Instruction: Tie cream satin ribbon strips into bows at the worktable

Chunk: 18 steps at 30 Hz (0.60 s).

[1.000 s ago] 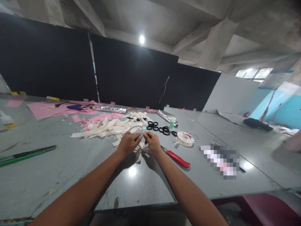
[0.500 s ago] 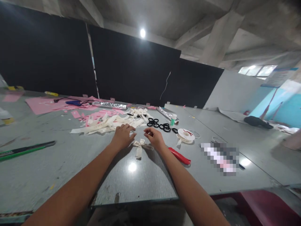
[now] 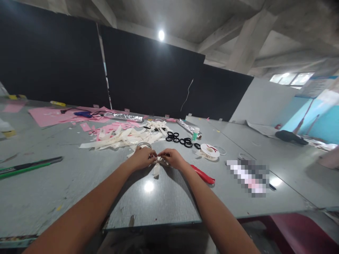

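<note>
A cream ribbon bow (image 3: 156,170) lies on the grey table, its tails pointing toward me and to the right. My left hand (image 3: 143,157) pinches the bow from the left, and my right hand (image 3: 171,158) pinches it from the right. Their fingertips nearly meet over its knot and hide most of the loops. Just beyond my left hand is a roll of tape (image 3: 144,144), partly covered by that hand. Red-handled scissors or a cutter, its far end hidden, shows as a red handle (image 3: 203,175) beside my right forearm.
Cream ribbon strips (image 3: 119,138) and pink paper scraps (image 3: 60,116) spread behind my hands. Black hair ties (image 3: 172,137), a glue stick (image 3: 195,134) and a ribbon spool (image 3: 210,150) stand to the right. A green-edged tool (image 3: 31,166) lies far left.
Both hands have come down and toward me from just beyond the bow and closed on it. The tape roll behind my left hand now shows more.
</note>
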Available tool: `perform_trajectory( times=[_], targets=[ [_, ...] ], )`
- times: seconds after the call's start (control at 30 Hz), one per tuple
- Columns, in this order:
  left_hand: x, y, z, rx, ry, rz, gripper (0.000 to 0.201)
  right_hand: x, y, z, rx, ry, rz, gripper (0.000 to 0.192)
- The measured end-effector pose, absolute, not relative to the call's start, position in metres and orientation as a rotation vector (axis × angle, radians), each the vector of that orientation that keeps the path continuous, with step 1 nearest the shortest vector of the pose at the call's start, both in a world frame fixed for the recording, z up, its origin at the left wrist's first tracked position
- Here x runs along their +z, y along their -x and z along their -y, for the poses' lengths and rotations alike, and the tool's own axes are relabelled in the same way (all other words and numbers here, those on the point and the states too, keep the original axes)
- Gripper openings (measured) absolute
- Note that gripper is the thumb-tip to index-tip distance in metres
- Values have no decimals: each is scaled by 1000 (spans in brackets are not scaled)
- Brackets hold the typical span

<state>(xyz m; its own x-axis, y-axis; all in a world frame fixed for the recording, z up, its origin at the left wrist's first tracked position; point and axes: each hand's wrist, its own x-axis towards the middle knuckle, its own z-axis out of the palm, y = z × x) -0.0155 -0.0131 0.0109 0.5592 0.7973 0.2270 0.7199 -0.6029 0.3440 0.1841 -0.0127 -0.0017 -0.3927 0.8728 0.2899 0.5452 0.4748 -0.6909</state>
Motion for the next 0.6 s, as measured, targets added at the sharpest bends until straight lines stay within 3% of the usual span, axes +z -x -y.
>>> perform_trajectory(
  times=[0.37,0.6],
  targets=[
    [8,12,11,525,-2502,-1351,24,-11,-167,17,986,1348,1560,20],
    [11,12,14,511,-2497,-1357,23,-16,-166,18,694,1484,1755,21]
  ],
)
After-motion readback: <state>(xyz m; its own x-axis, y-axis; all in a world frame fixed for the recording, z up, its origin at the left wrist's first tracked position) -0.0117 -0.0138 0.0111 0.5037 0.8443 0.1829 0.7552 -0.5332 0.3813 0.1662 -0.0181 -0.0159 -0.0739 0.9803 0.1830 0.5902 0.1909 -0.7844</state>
